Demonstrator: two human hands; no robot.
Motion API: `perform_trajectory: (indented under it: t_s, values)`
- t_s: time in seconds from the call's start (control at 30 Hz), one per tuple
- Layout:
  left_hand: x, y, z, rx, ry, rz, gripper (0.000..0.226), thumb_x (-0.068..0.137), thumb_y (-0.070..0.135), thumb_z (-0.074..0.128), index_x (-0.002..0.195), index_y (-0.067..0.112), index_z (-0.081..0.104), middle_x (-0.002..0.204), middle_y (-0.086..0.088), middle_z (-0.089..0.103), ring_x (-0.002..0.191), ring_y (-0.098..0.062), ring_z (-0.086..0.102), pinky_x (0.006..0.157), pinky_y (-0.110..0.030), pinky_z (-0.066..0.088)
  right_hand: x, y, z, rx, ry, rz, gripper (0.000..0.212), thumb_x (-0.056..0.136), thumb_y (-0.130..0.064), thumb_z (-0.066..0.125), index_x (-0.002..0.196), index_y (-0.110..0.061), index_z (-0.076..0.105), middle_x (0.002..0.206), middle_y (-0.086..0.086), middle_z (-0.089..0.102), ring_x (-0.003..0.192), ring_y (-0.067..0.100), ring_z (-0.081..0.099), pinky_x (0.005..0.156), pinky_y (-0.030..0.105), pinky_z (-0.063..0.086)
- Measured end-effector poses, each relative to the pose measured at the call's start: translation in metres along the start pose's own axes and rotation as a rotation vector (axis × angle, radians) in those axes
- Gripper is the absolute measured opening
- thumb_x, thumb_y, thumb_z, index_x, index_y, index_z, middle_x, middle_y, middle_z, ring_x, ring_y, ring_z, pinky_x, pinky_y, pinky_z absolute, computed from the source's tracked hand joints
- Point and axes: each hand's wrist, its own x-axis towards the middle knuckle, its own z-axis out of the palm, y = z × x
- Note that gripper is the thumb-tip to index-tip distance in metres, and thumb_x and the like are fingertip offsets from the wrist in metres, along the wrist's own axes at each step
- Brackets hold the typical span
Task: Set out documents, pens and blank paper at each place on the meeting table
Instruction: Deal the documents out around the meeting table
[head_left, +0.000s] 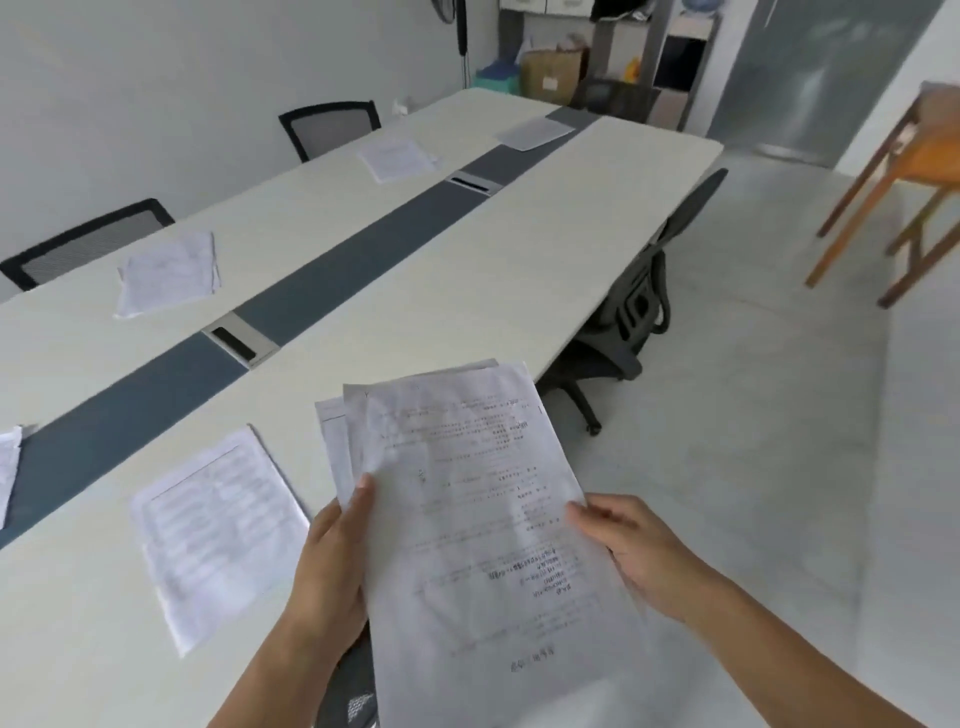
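Pale table carries documents at several places; over its edge my left hand and right hand each pinch one side of a sheaf.

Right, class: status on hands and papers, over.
Left hand, right hand both grip paper stack. Nearest laid document flat on table. No pens seen. Nothing blocking.
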Motion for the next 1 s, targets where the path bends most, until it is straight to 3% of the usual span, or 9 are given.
perform_trajectory:
  t_s: [0.1,0.17,0.27,0.37,0.5,0.6,0.67,0.8,1.0]
  values:
    - [0.0,-0.017,0.059,0.073,-0.055,-0.016,0.047,0.098,0.043,0.04,0.116,0.007,0.066,0.113,-0.013,0.072,0.105,-0.031,0.068,0.096,-0.048,0.05,-0.02,0.014,-0.048,-0.037,0.162,-0.057,0.034,0.097,-0.029,0.057,0.091,0.002,0.069,0.091,0.015,0.073,0.084,0.027,0.07,0.079,0.038,0.054]
    - [0.003,-0.024,0.095,0.126,-0.101,-0.005,0.048,0.099,0.043,0.037,0.112,0.008,0.068,0.108,-0.012,0.074,0.098,-0.028,0.071,0.081,-0.041,0.057,-0.026,0.021,-0.079,-0.038,0.25,-0.082,0.047,0.092,-0.04,0.06,0.089,0.007,0.059,0.082,0.021,0.065,0.075,0.026,0.063,0.073,0.04,0.05]
    - [0.017,-0.027,0.141,0.198,-0.172,0.027,0.049,0.1,0.041,0.035,0.107,0.009,0.071,0.103,-0.011,0.075,0.092,-0.027,0.073,0.064,-0.03,0.06,-0.028,0.02,-0.118,-0.005,0.323,-0.108,0.042,0.096,-0.034,0.057,0.091,0.007,0.059,0.09,0.029,0.067,0.079,0.044,0.067,0.076,0.054,0.056]
    - [0.038,-0.029,0.181,0.24,-0.214,0.046,0.05,0.1,0.041,0.034,0.104,0.01,0.072,0.102,-0.011,0.076,0.092,-0.027,0.073,0.067,-0.031,0.06,-0.02,0.015,-0.149,0.043,0.379,-0.105,0.03,0.099,-0.025,0.054,0.093,0.003,0.065,0.095,0.024,0.071,0.089,0.045,0.069,0.083,0.058,0.055]
    - [0.084,-0.034,0.233,0.264,-0.252,0.024,0.046,0.096,0.047,0.04,0.101,0.016,0.073,0.1,-0.006,0.077,0.091,-0.024,0.073,0.081,-0.041,0.056,0.01,0.0,-0.197,0.044,0.457,-0.098,0.027,0.098,-0.022,0.055,0.09,0.001,0.064,0.087,0.022,0.072,0.081,0.042,0.071,0.074,0.054,0.058]
    - [0.123,-0.031,0.274,0.235,-0.328,0.011,0.032,0.088,0.028,0.06,0.112,0.009,0.067,0.105,-0.011,0.075,0.095,-0.03,0.072,0.078,-0.043,0.06,0.035,-0.021,-0.236,0.096,0.486,-0.085,0.02,0.094,-0.02,0.06,0.09,-0.001,0.066,0.092,0.024,0.073,0.083,0.043,0.071,0.078,0.056,0.058]
    - [0.146,-0.027,0.299,0.235,-0.406,0.014,0.029,0.083,0.014,0.071,0.109,0.003,0.069,0.105,-0.017,0.074,0.094,-0.033,0.072,0.072,-0.039,0.061,0.05,-0.038,-0.263,0.136,0.466,-0.076,0.024,0.088,-0.022,0.065,0.093,0.002,0.064,0.097,0.025,0.072,0.088,0.044,0.07,0.083,0.061,0.055]
    - [0.19,-0.012,0.345,0.265,-0.545,-0.042,0.025,0.083,0.013,0.07,0.105,0.001,0.072,0.109,-0.02,0.072,0.099,-0.038,0.07,0.081,-0.045,0.058,0.081,-0.072,-0.313,0.232,0.325,-0.063,0.029,0.091,-0.017,0.06,0.117,-0.006,0.064,0.114,0.017,0.072,0.102,0.039,0.069,0.091,0.057,0.053]
    - [0.249,0.002,0.392,0.253,-0.405,-0.073,0.029,0.088,0.02,0.066,0.109,0.001,0.069,0.108,-0.018,0.073,0.099,-0.035,0.07,0.087,-0.048,0.056,0.151,-0.1,-0.354,0.281,0.151,0.052,0.028,0.092,-0.017,0.059,0.116,-0.005,0.068,0.112,0.018,0.072,0.102,0.038,0.07,0.083,0.047,0.058]
